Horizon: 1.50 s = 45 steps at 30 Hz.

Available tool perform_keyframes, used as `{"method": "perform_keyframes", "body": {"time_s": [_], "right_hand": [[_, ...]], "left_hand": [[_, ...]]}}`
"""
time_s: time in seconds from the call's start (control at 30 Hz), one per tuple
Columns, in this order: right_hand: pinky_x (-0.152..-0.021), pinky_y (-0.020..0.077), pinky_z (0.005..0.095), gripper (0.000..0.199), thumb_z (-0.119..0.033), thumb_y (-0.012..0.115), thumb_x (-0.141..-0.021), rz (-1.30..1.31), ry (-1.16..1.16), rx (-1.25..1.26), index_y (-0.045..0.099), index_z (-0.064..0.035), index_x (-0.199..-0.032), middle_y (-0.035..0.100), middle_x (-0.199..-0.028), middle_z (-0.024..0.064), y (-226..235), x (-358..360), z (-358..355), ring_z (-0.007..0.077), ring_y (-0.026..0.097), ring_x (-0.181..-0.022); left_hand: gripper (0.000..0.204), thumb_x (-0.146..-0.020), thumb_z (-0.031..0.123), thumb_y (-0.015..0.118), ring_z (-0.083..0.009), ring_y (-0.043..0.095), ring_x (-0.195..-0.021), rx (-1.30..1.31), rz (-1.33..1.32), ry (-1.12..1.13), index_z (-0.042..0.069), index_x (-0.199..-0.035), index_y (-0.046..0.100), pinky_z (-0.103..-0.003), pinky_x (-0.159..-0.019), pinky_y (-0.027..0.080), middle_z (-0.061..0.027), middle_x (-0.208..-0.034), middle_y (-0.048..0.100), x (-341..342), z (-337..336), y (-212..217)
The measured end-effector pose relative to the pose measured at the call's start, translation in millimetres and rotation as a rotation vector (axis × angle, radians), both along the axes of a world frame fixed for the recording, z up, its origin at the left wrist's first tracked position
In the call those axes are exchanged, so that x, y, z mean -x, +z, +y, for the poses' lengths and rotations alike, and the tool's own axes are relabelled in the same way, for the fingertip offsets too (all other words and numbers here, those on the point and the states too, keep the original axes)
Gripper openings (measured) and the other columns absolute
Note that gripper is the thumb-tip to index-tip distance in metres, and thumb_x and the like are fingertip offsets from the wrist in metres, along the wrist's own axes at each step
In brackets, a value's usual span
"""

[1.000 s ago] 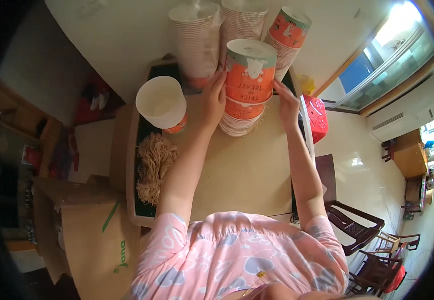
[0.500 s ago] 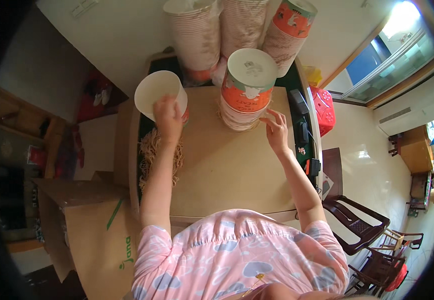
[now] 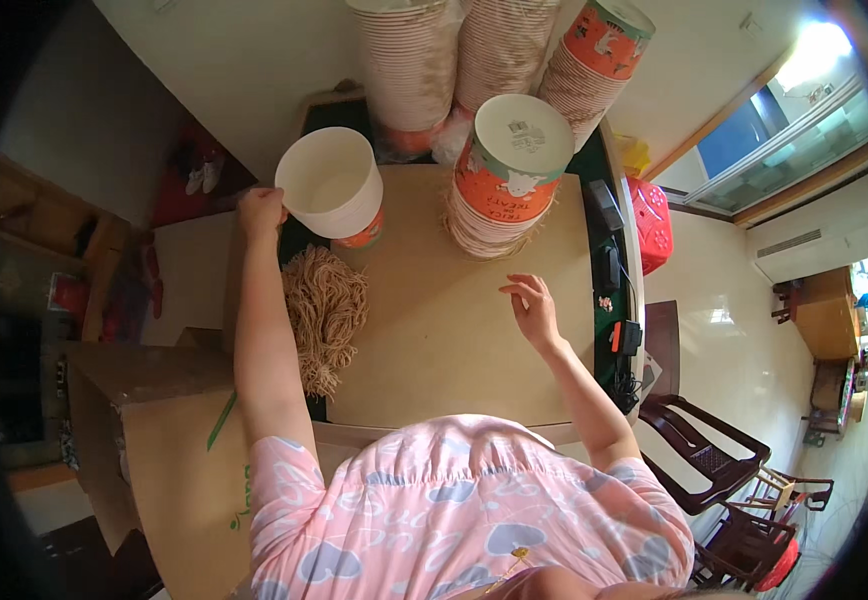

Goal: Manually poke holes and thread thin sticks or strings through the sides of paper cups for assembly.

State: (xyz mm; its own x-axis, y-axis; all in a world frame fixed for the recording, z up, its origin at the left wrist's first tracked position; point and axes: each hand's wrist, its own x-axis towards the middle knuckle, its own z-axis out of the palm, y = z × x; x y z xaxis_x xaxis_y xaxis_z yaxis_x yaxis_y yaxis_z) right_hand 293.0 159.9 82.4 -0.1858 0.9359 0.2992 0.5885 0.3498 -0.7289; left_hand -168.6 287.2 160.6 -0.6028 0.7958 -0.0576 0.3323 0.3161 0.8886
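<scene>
Hands at a worktable with paper cups

The brown tabletop (image 3: 434, 350) carries a cup stack (image 3: 504, 180) and a noodle heap (image 3: 326, 310). The left hand (image 3: 260, 210) grips the white cup (image 3: 329, 185) at the table's left edge; the right hand (image 3: 531, 306) hovers empty, fingers loosely spread.
</scene>
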Motion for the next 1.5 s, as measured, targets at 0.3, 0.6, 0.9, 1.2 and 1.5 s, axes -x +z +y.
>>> {"method": "perform_keyframes", "body": {"time_s": [0.3,0.6,0.9,1.2,1.5], "right_hand": [[-0.08,0.0474,0.0359,0.019,0.005,0.054,-0.076,0.001,0.033,0.105,0.066,-0.0076,-0.084,0.062,-0.097,0.0093,-18,-8,-20,0.0279,0.057,-0.093],[-0.075,0.0485,0.0356,0.019,0.005,0.053,-0.078,-0.016,0.059,0.169,0.066,-0.0071,-0.085,0.063,-0.091,0.0086,-23,-11,-33,0.0269,0.059,-0.086],[-0.07,0.0493,0.0345,0.019,0.005,0.053,-0.078,-0.008,0.107,0.242,0.066,-0.0065,-0.087,0.062,-0.087,0.0105,-15,-7,-45,0.0277,0.06,-0.079],[-0.069,0.0503,0.028,0.018,-0.007,0.051,-0.089,0.351,0.11,0.403,0.062,-0.0041,-0.102,0.063,-0.092,0.0085,40,8,-61,0.0181,0.061,-0.081],[-0.059,0.0515,0.0271,0.043,-0.024,0.054,-0.09,0.38,0.041,0.929,0.041,-0.0072,-0.128,0.058,-0.108,0.0112,45,21,-80,0.0154,0.062,-0.073]], "left_hand": [[0.011,-0.076,0.005,0.061,-0.0152,0.057,-0.053,0.171,-0.189,-0.045,-0.006,-0.078,0.059,-0.028,-0.048,0.052,-0.0093,-0.068,0.059,-13,3,23],[0.01,-0.072,0.003,0.062,-0.0184,0.06,-0.061,0.118,-0.344,0.012,-0.005,-0.078,0.058,-0.03,-0.058,0.056,-0.0109,-0.072,0.06,-16,2,15],[0.012,-0.073,0.006,0.062,-0.0174,0.059,-0.06,0.051,-0.469,-0.044,-0.003,-0.079,0.057,-0.029,-0.057,0.055,-0.0092,-0.072,0.059,-21,-8,44],[0.011,-0.077,0.004,0.054,-0.0133,0.054,-0.055,-0.144,-0.071,-0.31,0.003,-0.085,0.047,-0.026,-0.043,0.045,-0.0063,-0.073,0.053,-87,-109,146],[0.017,-0.072,0.0,0.058,-0.016,0.055,-0.067,-0.043,-0.023,-0.6,0.003,-0.087,0.05,-0.03,-0.054,0.049,-0.0078,-0.079,0.055,-161,-217,-74]]}}
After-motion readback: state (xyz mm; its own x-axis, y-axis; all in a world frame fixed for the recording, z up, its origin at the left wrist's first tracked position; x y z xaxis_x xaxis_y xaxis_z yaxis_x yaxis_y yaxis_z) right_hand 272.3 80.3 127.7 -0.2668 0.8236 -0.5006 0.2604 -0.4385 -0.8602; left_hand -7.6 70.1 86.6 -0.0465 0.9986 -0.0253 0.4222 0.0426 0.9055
